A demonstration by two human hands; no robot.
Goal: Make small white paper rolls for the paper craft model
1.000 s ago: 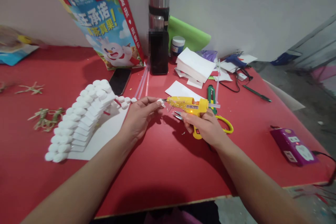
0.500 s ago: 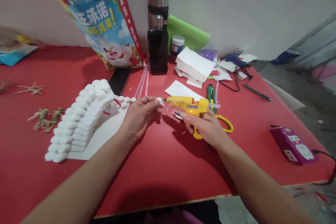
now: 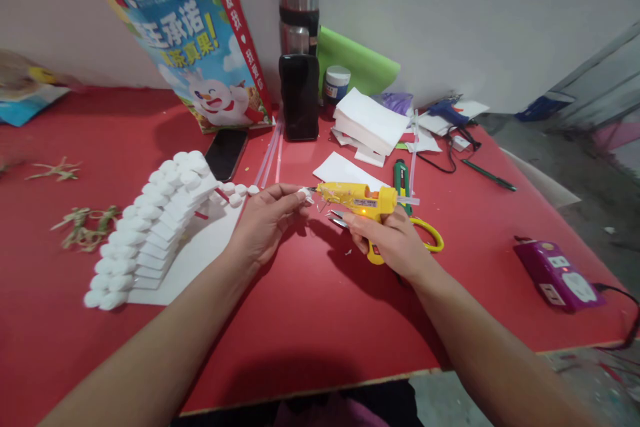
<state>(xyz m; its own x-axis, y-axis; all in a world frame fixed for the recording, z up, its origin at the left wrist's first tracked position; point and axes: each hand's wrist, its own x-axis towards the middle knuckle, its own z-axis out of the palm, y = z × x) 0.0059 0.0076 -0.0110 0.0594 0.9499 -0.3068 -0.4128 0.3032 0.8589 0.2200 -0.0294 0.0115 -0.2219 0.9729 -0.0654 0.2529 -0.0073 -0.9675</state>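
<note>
My right hand (image 3: 395,243) grips a yellow glue gun (image 3: 357,198) above the red table (image 3: 310,320), its nozzle pointing left and a small orange light glowing on its body. My left hand (image 3: 265,223) pinches a small white piece (image 3: 303,195) at its fingertips, right at the nozzle tip. To the left lies a white model (image 3: 150,223) of stacked strips edged with round white pieces, resting on a white sheet (image 3: 200,253).
Yellow-handled scissors (image 3: 425,230) and a green utility knife (image 3: 401,178) lie behind the right hand. Farther back stand a dark box (image 3: 299,97), a steel flask (image 3: 299,13), a paper stack (image 3: 370,121) and a phone (image 3: 227,153). A purple power strip (image 3: 557,275) sits right.
</note>
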